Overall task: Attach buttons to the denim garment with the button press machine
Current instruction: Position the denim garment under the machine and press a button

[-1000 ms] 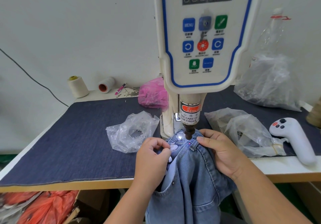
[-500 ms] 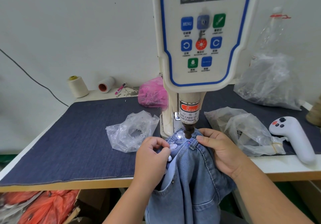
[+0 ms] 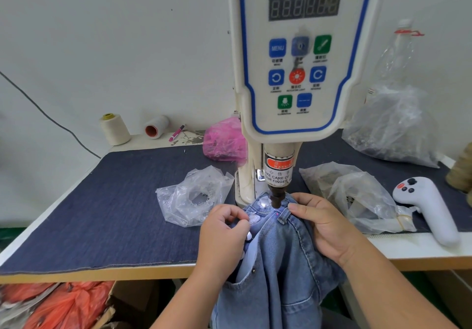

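A white wall is backing a table [image 3: 421, 248] whose top is covered with a dark denim cloth [image 3: 102, 213]. From the head view I am looking at the press [image 3: 298, 55] rising at centre, its panel of blue, green and red keys facing me and its dark punch [image 3: 278, 197] coming down onto the jeans [image 3: 278, 264]. The jeans are hanging off the table's front edge, their waistband lying under the punch, where a small red dot of light is showing on the cloth. My left hand [image 3: 223, 236] is pinching the waistband with curled fingers, just left of the punch, with a pale button [image 3: 255, 218] beside the fingertips. My right hand [image 3: 324, 229] is gripping the band on the other side, thumb on top, fingers wrapping under the denim. Clear bags [image 3: 194, 198] are lying on either side of the press (the contents are too blurred to tell). A white handset [image 3: 431, 208] is resting at right, a pink bag [image 3: 223, 141] is sitting behind the press, and two thread cones [image 3: 115, 129] are standing by the wall.
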A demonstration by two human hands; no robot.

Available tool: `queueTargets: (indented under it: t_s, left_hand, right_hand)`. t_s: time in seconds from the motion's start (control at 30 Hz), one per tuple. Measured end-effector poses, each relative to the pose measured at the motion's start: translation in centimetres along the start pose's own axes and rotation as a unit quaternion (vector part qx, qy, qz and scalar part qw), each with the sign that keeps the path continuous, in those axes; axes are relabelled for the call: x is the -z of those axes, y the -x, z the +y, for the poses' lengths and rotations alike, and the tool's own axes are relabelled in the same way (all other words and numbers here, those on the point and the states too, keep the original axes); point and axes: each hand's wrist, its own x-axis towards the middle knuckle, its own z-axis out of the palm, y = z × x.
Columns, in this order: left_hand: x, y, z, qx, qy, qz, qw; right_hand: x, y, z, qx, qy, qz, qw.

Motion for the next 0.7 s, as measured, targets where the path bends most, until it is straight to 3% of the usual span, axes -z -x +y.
queueTargets:
  t_s: [0.7]
  left_hand:
    - [-0.11,-0.03,-0.06,0.012,0.020,0.001,1.000]
  right_hand:
    - [-0.08,0.01,0.19,0.011,-0.015,0.002,1.000]
